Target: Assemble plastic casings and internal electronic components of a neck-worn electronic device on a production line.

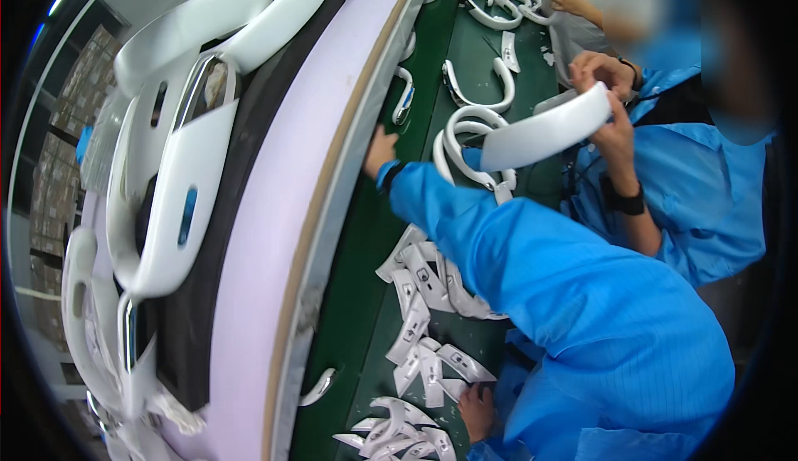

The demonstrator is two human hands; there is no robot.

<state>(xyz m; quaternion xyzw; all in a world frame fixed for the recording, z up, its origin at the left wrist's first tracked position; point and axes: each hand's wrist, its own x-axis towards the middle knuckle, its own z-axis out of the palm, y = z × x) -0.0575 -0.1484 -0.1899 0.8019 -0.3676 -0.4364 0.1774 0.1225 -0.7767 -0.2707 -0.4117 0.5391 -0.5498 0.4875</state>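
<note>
My right arm stretches across the green belt (349, 286) in a blue sleeve. At its end my right hand (381, 151) is beside the metal edge, fingers partly spread, with no held thing visible. Just beyond it lies a small curved white part (403, 96) with a blue patch. My left hand (477, 412) rests low on the belt, its fingers bent against a heap of curved white plastic pieces (431, 375); whether it grips one I cannot tell. More white pieces (426, 278) with dark printed marks lie under my right forearm.
A co-worker's hands (615, 128) hold a broad white curved cover (549, 133) beyond my arm. White rings (455, 141) and a U-shaped part (482, 87) lie near it. On the left, large white shells (187, 203) sit on black foam (249, 145) upon a pale raised shelf (249, 295).
</note>
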